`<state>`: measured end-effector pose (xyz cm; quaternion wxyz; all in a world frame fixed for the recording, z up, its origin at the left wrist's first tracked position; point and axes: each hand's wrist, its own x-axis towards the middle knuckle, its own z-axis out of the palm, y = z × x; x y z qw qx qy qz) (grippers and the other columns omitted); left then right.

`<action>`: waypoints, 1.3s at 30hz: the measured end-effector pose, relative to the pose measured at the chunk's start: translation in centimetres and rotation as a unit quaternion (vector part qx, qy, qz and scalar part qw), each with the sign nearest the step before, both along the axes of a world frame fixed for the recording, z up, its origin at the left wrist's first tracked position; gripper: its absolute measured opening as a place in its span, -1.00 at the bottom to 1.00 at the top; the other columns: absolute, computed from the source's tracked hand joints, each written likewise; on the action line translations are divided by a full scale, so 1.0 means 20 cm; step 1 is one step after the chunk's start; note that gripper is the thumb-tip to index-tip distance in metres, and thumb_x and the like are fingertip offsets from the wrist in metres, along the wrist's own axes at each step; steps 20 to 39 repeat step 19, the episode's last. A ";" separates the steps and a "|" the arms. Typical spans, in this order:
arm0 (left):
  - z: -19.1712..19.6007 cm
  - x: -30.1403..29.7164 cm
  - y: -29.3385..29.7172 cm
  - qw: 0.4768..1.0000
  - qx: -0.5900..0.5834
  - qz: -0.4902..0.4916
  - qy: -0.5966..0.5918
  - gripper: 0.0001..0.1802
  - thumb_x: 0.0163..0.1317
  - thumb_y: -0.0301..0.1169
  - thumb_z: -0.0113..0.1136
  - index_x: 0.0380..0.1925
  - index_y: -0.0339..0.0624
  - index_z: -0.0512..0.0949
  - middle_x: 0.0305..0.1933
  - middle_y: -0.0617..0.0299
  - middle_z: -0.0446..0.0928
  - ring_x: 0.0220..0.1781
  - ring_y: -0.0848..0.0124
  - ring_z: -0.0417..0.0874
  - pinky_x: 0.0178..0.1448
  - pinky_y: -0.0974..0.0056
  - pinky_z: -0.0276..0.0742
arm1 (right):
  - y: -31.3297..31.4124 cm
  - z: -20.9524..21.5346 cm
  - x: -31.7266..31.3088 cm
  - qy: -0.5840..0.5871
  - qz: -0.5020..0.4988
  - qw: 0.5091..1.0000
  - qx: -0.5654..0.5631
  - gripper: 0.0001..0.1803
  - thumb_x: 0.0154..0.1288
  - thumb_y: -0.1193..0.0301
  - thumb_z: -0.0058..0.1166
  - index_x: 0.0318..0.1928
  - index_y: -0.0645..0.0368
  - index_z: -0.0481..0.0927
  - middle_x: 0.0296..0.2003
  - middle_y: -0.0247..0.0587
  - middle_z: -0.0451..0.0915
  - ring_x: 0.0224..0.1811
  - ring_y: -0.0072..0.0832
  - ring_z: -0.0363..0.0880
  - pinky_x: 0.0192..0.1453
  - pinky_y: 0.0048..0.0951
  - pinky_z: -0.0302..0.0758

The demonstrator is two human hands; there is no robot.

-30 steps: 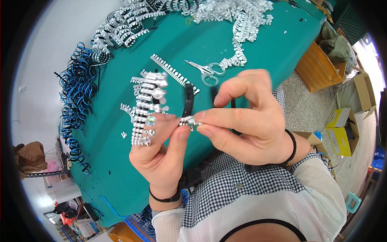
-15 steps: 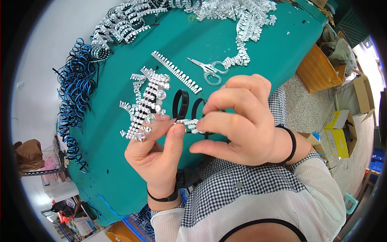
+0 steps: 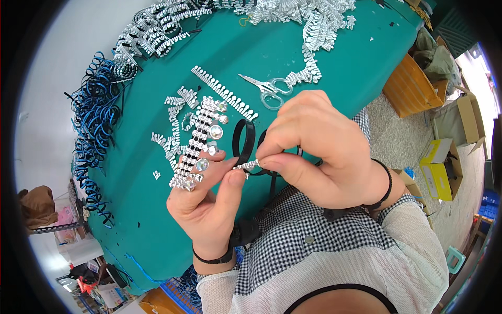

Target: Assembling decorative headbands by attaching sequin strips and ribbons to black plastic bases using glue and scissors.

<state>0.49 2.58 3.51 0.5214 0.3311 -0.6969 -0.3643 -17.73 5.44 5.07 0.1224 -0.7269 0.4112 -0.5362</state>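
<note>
My left hand holds a black headband and a strip of silver rhinestone trim that lies across its fingers. My right hand pinches a small silver rhinestone piece against the headband, thumb and forefinger tight on it, touching my left thumb. Both hands hover above the green table, close to my chest. Much of the headband's loop is hidden behind my right hand.
Silver scissors and a short rhinestone strip lie just beyond my hands. Piles of silver trim fill the table's far side, blue headbands its left edge. Cardboard boxes stand on the floor at right.
Both hands have drifted slightly down and left with the headband. The black band has turned so more of its loop shows beside my right fingers.
</note>
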 end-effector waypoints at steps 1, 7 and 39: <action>0.00 0.00 0.00 1.000 0.001 -0.002 0.000 -0.81 -0.11 -0.65 0.28 -0.40 -0.41 0.60 -0.33 0.11 0.56 -0.21 0.40 0.53 -0.08 0.34 0.42 | 0.00 0.01 -0.01 0.000 -0.002 1.000 0.001 -0.86 -0.03 0.52 0.16 -0.37 0.13 0.55 -0.44 -0.33 0.52 -0.38 -0.40 0.44 -0.19 -0.44 0.28; 0.01 0.00 0.01 0.994 0.076 -0.046 0.065 -0.82 -0.10 -0.62 0.28 -0.40 -0.41 0.60 -0.25 0.08 0.54 -0.20 0.38 0.53 -0.10 0.33 0.43 | -0.02 0.01 -0.02 -0.006 -0.011 0.999 0.041 -0.93 0.02 0.51 0.14 -0.41 0.15 0.56 -0.49 -0.36 0.54 -0.41 -0.48 0.46 -0.21 -0.51 0.29; 0.01 -0.02 0.01 0.996 0.065 -0.051 0.031 -0.89 -0.05 -0.53 0.21 -0.54 -0.37 0.52 -0.51 0.18 0.45 -0.18 0.23 0.43 0.12 0.07 0.17 | -0.04 -0.03 -0.02 -0.045 0.004 0.997 0.068 -0.93 0.03 0.46 0.15 -0.42 0.14 0.58 -0.48 -0.37 0.56 -0.41 -0.49 0.47 -0.19 -0.50 0.30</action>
